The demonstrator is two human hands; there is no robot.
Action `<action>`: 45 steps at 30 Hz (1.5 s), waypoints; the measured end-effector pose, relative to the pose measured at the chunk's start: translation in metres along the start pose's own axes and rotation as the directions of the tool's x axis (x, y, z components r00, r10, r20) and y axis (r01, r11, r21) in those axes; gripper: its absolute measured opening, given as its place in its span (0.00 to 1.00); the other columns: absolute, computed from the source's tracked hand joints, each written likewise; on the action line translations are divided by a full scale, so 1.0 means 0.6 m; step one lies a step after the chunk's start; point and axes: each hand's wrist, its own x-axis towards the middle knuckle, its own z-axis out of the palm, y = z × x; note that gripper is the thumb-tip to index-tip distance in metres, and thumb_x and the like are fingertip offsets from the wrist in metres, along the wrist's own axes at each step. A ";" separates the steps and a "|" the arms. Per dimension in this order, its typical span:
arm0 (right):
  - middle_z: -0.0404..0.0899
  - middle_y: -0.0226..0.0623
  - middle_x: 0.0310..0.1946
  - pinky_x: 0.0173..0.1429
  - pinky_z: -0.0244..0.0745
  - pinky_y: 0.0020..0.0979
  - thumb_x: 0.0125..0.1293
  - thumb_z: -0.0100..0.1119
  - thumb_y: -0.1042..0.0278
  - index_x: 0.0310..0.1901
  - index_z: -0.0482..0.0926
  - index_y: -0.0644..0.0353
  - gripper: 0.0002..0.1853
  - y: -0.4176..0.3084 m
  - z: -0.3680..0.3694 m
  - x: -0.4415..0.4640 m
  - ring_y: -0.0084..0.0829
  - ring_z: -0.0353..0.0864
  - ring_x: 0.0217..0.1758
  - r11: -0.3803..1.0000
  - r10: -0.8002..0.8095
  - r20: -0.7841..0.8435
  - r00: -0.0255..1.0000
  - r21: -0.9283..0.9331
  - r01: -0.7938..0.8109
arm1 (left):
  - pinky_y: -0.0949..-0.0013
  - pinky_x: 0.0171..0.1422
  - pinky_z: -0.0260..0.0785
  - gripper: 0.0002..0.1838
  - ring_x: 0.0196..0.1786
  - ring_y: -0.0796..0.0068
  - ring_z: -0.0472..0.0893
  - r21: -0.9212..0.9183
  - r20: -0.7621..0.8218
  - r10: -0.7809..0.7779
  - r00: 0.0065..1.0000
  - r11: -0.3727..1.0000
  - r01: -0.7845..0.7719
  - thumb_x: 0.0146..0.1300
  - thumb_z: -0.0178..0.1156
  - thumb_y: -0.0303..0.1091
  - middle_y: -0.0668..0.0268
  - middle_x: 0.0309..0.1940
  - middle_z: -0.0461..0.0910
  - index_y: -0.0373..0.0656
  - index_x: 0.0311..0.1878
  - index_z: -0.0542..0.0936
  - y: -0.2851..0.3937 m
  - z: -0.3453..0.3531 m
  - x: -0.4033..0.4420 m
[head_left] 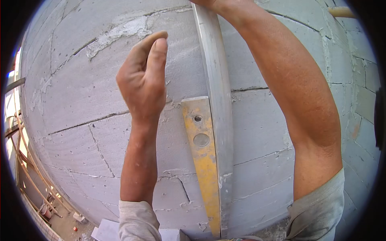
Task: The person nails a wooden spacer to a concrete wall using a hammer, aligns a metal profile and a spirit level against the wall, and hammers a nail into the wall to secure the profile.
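A long aluminium straightedge (217, 84) runs up the block wall (96, 96). My right hand (206, 2) is across its upper part at the top edge of the view, gripping it; the fingers are mostly cut off. Along the straightedge's left side stands a worn yellow spirit level (205, 168), with a small hole and a round window near its top. My left hand (142, 76) is raised in front of the wall, left of the straightedge and apart from it. Its thumb and fingertips come together in a pinch; anything between them is too small or hidden to make out.
Rough mortar (120, 34) and open joints mark the wall. A pale block (107, 230) lies low at the left. Wooden poles (30, 172) and a bucket (46, 211) are at the far left. Another wooden pole (341, 12) juts out at upper right.
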 end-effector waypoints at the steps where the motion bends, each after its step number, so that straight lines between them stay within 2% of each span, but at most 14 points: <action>1: 0.79 0.52 0.40 0.50 0.79 0.42 0.55 0.53 0.76 0.42 0.73 0.70 0.12 0.003 -0.007 0.009 0.48 0.80 0.49 1.000 -0.005 0.027 1.000 -0.001 0.005 | 0.65 0.61 0.73 0.18 0.55 0.64 0.81 0.021 0.001 0.021 1.000 1.000 -0.021 0.69 0.56 0.38 0.51 0.46 0.83 0.33 0.53 0.79 -0.005 0.005 0.021; 3: 0.79 0.53 0.40 0.50 0.79 0.41 0.54 0.55 0.76 0.42 0.74 0.70 0.13 0.006 -0.014 0.014 0.48 0.81 0.48 1.000 -0.001 0.100 0.995 0.005 0.001 | 0.66 0.63 0.71 0.20 0.57 0.63 0.80 0.068 0.019 0.043 0.999 0.997 -0.044 0.67 0.59 0.38 0.51 0.51 0.81 0.34 0.56 0.78 -0.019 0.018 0.056; 6: 0.80 0.55 0.39 0.50 0.80 0.40 0.54 0.57 0.74 0.41 0.76 0.69 0.13 0.011 -0.016 0.020 0.47 0.82 0.47 0.995 -0.080 0.130 0.988 -0.048 0.087 | 0.65 0.66 0.69 0.28 0.60 0.60 0.78 -0.064 0.040 0.053 0.998 0.997 -0.050 0.64 0.62 0.40 0.49 0.55 0.78 0.31 0.62 0.72 -0.012 0.053 0.118; 9: 0.81 0.57 0.38 0.49 0.80 0.42 0.54 0.59 0.72 0.39 0.77 0.69 0.12 0.014 -0.016 0.035 0.47 0.83 0.45 0.999 -0.036 0.173 0.984 -0.029 0.041 | 0.72 0.50 0.71 0.25 0.47 0.71 0.82 -0.131 0.034 0.045 0.998 0.991 -0.040 0.64 0.56 0.31 0.52 0.46 0.83 0.25 0.61 0.70 -0.023 0.095 0.162; 12: 0.82 0.55 0.37 0.50 0.79 0.43 0.54 0.60 0.70 0.38 0.79 0.67 0.12 0.018 -0.035 0.047 0.48 0.83 0.45 0.994 -0.104 0.267 0.958 -0.004 0.109 | 0.75 0.49 0.69 0.29 0.44 0.75 0.80 -0.144 0.063 -0.012 0.998 0.989 0.021 0.60 0.57 0.29 0.59 0.45 0.83 0.25 0.63 0.68 0.012 0.092 0.164; 15: 0.82 0.53 0.38 0.51 0.79 0.43 0.55 0.60 0.69 0.37 0.81 0.67 0.11 0.033 -0.033 0.063 0.48 0.83 0.46 0.985 -0.158 0.384 0.910 0.001 0.170 | 0.66 0.67 0.67 0.36 0.63 0.56 0.75 -0.056 0.127 -0.051 0.991 0.997 0.058 0.61 0.64 0.41 0.46 0.57 0.76 0.29 0.66 0.66 -0.040 0.089 0.174; 16: 0.82 0.52 0.38 0.51 0.78 0.42 0.56 0.59 0.69 0.36 0.81 0.66 0.10 0.033 -0.028 0.067 0.48 0.83 0.46 0.980 -0.181 0.422 0.888 0.006 0.197 | 0.62 0.70 0.65 0.42 0.65 0.54 0.73 -0.024 0.175 -0.116 0.978 0.992 0.122 0.58 0.68 0.43 0.45 0.58 0.75 0.28 0.68 0.62 -0.050 0.089 0.175; 19: 0.82 0.53 0.37 0.51 0.78 0.42 0.56 0.59 0.70 0.34 0.82 0.66 0.09 0.034 -0.028 0.068 0.48 0.83 0.46 0.937 -0.276 0.444 0.853 -0.073 0.341 | 0.57 0.72 0.61 0.40 0.64 0.54 0.74 -0.055 0.194 -0.086 0.977 0.994 0.098 0.57 0.68 0.43 0.46 0.58 0.76 0.29 0.67 0.64 -0.061 0.094 0.171; 20: 0.82 0.53 0.39 0.51 0.78 0.42 0.55 0.60 0.70 0.34 0.82 0.66 0.08 0.028 -0.037 0.065 0.48 0.83 0.47 0.990 -0.131 0.434 0.891 0.006 0.143 | 0.56 0.72 0.60 0.40 0.64 0.54 0.74 -0.067 0.201 -0.097 0.975 0.991 0.112 0.57 0.68 0.43 0.46 0.57 0.76 0.30 0.67 0.65 -0.057 0.098 0.173; 23: 0.81 0.53 0.41 0.52 0.78 0.42 0.55 0.60 0.71 0.37 0.81 0.66 0.09 0.026 -0.043 0.066 0.47 0.83 0.48 0.966 -0.221 0.459 0.860 -0.020 0.259 | 0.55 0.74 0.58 0.39 0.64 0.55 0.74 -0.090 0.212 -0.129 0.969 0.984 0.151 0.57 0.69 0.44 0.47 0.56 0.77 0.31 0.66 0.67 -0.049 0.105 0.170; 26: 0.81 0.54 0.42 0.51 0.78 0.42 0.55 0.62 0.70 0.38 0.81 0.66 0.11 0.023 -0.046 0.066 0.47 0.82 0.49 0.988 -0.145 0.398 0.906 0.010 0.154 | 0.55 0.74 0.57 0.37 0.63 0.55 0.75 -0.107 0.200 -0.135 0.970 0.981 0.159 0.57 0.68 0.43 0.47 0.55 0.78 0.31 0.65 0.68 -0.047 0.106 0.170; 29: 0.82 0.54 0.42 0.51 0.79 0.43 0.55 0.63 0.69 0.39 0.81 0.66 0.11 0.015 -0.061 0.067 0.48 0.82 0.49 0.992 -0.117 0.421 0.899 0.006 0.126 | 0.55 0.74 0.57 0.36 0.62 0.56 0.76 -0.116 0.184 -0.176 0.967 0.973 0.199 0.57 0.68 0.42 0.48 0.54 0.79 0.32 0.65 0.69 -0.045 0.109 0.168; 35: 0.82 0.53 0.42 0.51 0.79 0.43 0.55 0.63 0.69 0.40 0.80 0.65 0.12 -0.006 -0.074 0.069 0.48 0.83 0.48 0.987 -0.125 0.498 0.858 -0.027 0.159 | 0.57 0.73 0.57 0.26 0.57 0.60 0.79 -0.109 0.210 -0.199 0.957 0.968 0.225 0.58 0.67 0.40 0.53 0.51 0.81 0.39 0.59 0.77 -0.038 0.106 0.170; 45: 0.81 0.53 0.44 0.53 0.76 0.45 0.56 0.57 0.69 0.39 0.81 0.63 0.11 0.002 -0.079 0.039 0.48 0.81 0.50 0.992 -0.120 0.351 0.929 0.079 0.098 | 0.58 0.74 0.55 0.23 0.59 0.62 0.76 -0.224 0.251 -0.128 0.960 0.957 0.186 0.61 0.65 0.37 0.55 0.53 0.80 0.41 0.58 0.77 -0.046 0.119 0.173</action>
